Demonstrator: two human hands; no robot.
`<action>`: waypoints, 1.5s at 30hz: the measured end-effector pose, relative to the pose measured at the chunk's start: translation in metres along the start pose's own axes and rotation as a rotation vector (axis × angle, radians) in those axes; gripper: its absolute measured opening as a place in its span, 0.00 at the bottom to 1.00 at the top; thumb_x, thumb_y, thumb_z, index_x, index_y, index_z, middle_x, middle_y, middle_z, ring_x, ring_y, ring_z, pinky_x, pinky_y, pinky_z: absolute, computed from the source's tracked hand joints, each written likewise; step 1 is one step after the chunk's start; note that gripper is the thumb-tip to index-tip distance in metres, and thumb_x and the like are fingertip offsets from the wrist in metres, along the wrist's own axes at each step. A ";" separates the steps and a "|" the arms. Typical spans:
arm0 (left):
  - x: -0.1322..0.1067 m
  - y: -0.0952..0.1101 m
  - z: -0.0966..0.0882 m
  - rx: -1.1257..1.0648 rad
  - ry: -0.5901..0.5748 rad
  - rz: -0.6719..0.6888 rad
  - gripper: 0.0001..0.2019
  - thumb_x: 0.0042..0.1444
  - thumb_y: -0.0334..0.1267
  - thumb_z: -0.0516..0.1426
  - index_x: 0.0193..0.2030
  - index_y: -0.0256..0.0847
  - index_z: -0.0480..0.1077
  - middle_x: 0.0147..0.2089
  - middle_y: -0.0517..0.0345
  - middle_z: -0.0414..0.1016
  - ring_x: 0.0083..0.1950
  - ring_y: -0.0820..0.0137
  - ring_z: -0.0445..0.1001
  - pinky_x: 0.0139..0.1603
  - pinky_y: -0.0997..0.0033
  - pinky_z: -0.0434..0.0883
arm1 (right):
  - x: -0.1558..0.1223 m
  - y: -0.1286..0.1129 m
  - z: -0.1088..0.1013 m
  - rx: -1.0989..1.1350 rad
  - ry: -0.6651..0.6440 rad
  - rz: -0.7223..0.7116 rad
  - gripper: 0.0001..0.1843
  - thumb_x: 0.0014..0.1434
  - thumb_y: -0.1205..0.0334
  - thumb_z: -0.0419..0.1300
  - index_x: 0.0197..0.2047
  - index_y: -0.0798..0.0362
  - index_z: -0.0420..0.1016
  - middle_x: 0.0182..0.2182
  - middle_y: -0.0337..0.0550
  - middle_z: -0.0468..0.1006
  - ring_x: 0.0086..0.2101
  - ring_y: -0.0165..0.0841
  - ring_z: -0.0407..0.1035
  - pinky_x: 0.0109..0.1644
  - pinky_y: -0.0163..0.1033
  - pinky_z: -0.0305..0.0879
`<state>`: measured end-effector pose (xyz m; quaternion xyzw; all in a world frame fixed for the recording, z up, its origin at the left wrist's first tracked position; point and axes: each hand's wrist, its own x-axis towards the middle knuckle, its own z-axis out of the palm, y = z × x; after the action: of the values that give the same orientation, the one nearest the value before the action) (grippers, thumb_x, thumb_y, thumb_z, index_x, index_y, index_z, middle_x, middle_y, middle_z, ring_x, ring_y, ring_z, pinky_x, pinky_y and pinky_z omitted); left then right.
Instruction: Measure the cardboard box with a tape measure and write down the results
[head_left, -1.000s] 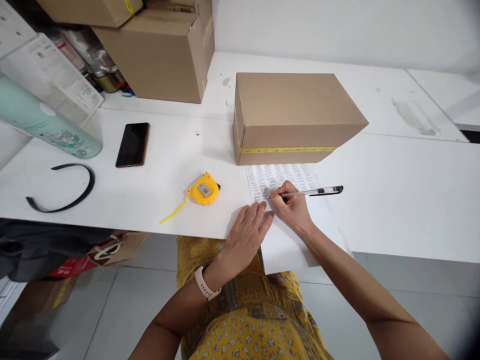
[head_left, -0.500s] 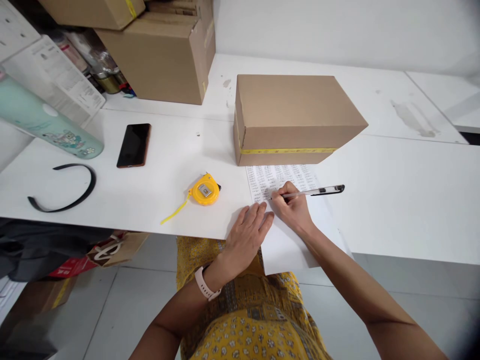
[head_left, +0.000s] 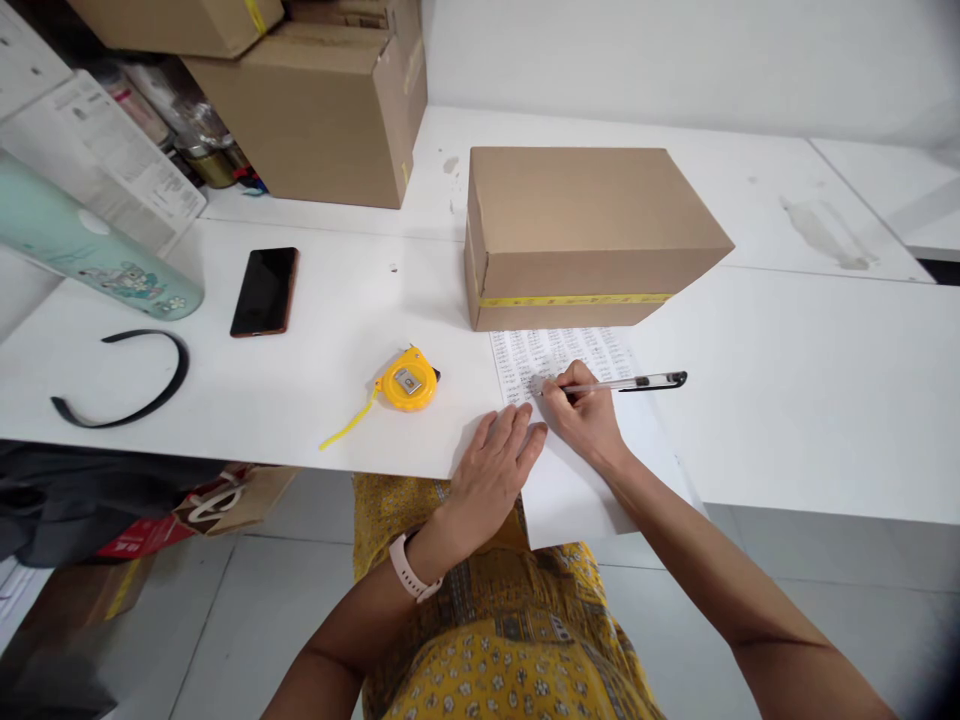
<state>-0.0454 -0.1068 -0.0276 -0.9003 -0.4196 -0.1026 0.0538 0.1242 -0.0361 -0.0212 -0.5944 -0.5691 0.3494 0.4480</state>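
My right hand [head_left: 587,412] is closed around a pen [head_left: 649,381] with a clear barrel and black end, its tip down on a sheet of paper [head_left: 577,490]. Rows of small handwriting fill the upper part of that sheet, while its lower part is blank and hangs over the table edge. Flat on the table and the paper's left edge lies my left hand [head_left: 495,465], fingers stretched out, holding nothing. Just beyond the writing stands a closed cardboard box [head_left: 585,205] with a yellow tape measure strip along its side. A yellow tape measure [head_left: 409,380] rests left of my left hand.
On the white table [head_left: 795,400] to the left lie a phone [head_left: 265,291], a black headband [head_left: 176,375] and a mint-green bottle [head_left: 97,245]. More cardboard boxes [head_left: 322,120] are stacked at the back left. Bags [head_left: 232,498] sit below the table edge.
The view has shifted very slightly. Both hands stay in nearly the same place, with the pen still on the paper.
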 end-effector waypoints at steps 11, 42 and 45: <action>0.000 0.000 0.000 -0.003 -0.015 -0.002 0.25 0.67 0.26 0.51 0.69 0.33 0.66 0.73 0.38 0.64 0.72 0.52 0.64 0.70 0.50 0.64 | 0.001 -0.003 0.000 0.022 -0.007 0.009 0.14 0.54 0.61 0.63 0.25 0.47 0.58 0.18 0.30 0.60 0.22 0.27 0.53 0.26 0.37 0.50; 0.000 0.000 -0.001 -0.005 -0.007 0.002 0.24 0.67 0.26 0.51 0.69 0.33 0.66 0.73 0.39 0.64 0.72 0.53 0.65 0.70 0.50 0.66 | 0.003 -0.006 -0.004 0.010 0.014 0.039 0.13 0.52 0.61 0.62 0.25 0.47 0.59 0.18 0.30 0.59 0.22 0.27 0.52 0.26 0.38 0.50; 0.000 0.000 -0.001 -0.001 -0.001 -0.002 0.24 0.67 0.26 0.50 0.69 0.33 0.67 0.73 0.40 0.65 0.72 0.53 0.65 0.70 0.51 0.66 | 0.003 -0.006 -0.004 0.012 0.015 0.048 0.13 0.52 0.61 0.62 0.25 0.47 0.59 0.17 0.30 0.59 0.22 0.27 0.52 0.26 0.38 0.49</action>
<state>-0.0455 -0.1068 -0.0265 -0.9001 -0.4203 -0.1022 0.0531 0.1259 -0.0340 -0.0141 -0.6076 -0.5493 0.3592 0.4474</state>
